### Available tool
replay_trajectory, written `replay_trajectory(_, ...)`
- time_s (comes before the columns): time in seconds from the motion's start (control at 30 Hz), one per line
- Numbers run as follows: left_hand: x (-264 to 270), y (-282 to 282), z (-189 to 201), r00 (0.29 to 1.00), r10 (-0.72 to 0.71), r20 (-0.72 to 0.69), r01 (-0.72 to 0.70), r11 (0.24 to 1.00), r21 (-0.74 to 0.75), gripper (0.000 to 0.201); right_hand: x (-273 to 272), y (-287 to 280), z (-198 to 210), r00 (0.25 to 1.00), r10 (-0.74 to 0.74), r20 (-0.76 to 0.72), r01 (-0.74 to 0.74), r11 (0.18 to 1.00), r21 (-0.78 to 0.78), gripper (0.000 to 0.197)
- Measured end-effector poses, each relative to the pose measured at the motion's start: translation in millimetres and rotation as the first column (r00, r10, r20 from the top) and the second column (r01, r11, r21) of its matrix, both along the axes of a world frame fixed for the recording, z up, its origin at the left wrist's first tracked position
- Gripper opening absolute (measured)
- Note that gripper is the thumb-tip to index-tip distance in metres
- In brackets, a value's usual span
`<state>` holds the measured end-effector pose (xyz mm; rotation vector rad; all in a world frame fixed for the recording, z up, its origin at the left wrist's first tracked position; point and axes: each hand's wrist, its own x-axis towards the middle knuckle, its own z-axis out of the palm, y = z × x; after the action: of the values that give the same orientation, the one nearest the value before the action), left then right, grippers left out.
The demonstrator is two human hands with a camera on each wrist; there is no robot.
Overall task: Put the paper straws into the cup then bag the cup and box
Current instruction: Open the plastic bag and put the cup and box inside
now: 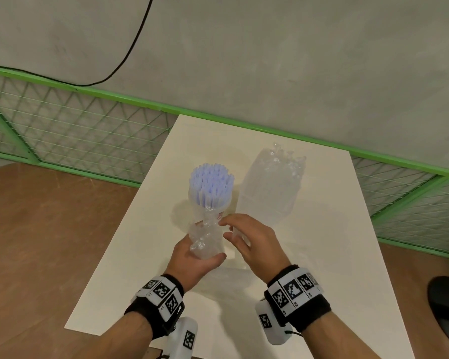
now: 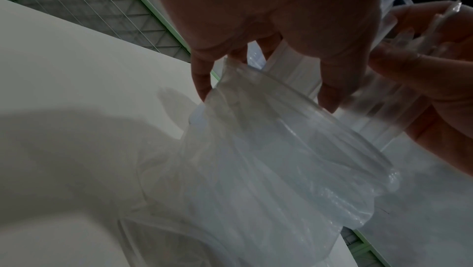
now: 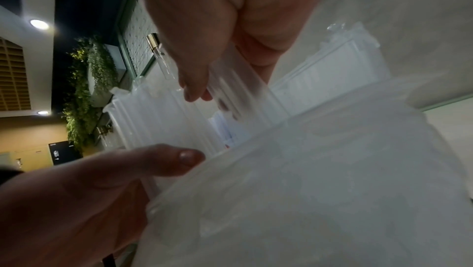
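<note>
Nearest us, our left hand [image 1: 192,257] grips a crumpled clear plastic bag [image 1: 205,239] from below, while our right hand [image 1: 254,242] holds a clear ribbed piece we cannot identify. Just beyond stands the cup [image 1: 208,203] packed with pale blue paper straws [image 1: 210,180], upright, mid-table. To its right lies another clear plastic bundle [image 1: 272,185] (its contents hard to make out). The white table [image 1: 335,242] leaves open room right and behind; a green mesh fence [image 1: 88,120] borders its far edge.
</note>
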<state>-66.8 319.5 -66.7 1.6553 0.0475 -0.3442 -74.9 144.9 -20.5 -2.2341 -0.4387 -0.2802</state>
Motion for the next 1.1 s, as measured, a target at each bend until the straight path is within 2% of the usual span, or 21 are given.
replay_trajectory(0.1, 1, -1, 0, 1.0, 0.006, -0.001, -0.006, 1.0, -0.004, 0.062, -1, -1, -3, 1.0, -0.017, 0.011, 0.016, 1.0, 0.02, 0.024)
replay_trajectory(0.2, 1, -2, 2, 1.0, 0.015, 0.012, -0.015, 1.0, 0.001, 0.061, -2, -1, -7, 1.0, 0.015, 0.016, -0.014, 0.999, -0.029, 0.023)
replay_trajectory(0.33, 1, -2, 3, 1.0, 0.01, 0.005, -0.01, 1.0, -0.011, 0.058, -2, -4, -8, 1.0, -0.007, 0.009, 0.007, 0.999, -0.047, 0.013)
replay_trajectory(0.57, 2, 0, 2, 1.0, 0.023, 0.01, -0.023, 1.0, 0.0, 0.054, 0, -17, -10, 0.984, -0.13, -0.122, 0.131, 0.991, 0.002, 0.019)
replay_trajectory(0.63, 2, -1, 5, 1.0, 0.005, 0.02, -0.005, 1.0, -0.007, 0.059, 2, -20, -9, 0.982, -0.168, -0.091, 0.17, 0.985, 0.015, 0.024)
replay_trajectory(0.73, 2, -1, 6, 1.0, 0.009, 0.013, -0.009, 1.0, -0.008, 0.057, 3, -21, -15, 0.978, -0.206, -0.016, 0.206, 0.978, 0.017, 0.018)
replay_trajectory(0.87, 1, -1, 7, 1.0, 0.012, 0.009, -0.012, 1.0, -0.003, 0.053, 5, -18, -26, 0.98, -0.19, -0.053, 0.189, 0.982, -0.028, 0.014)
replay_trajectory(1.0, 1, 0, 7, 0.999, 0.029, -0.014, -0.029, 0.999, -0.019, 0.052, 14, -21, -19, 0.972, -0.225, -0.064, 0.221, 0.974, -0.055, 0.018)
replay_trajectory(1.1, 1, 1, 6, 0.999, 0.033, -0.025, -0.034, 0.999, -0.024, 0.055, 21, -31, 5, 0.945, -0.325, 0.032, 0.322, 0.944, 0.074, 0.02)
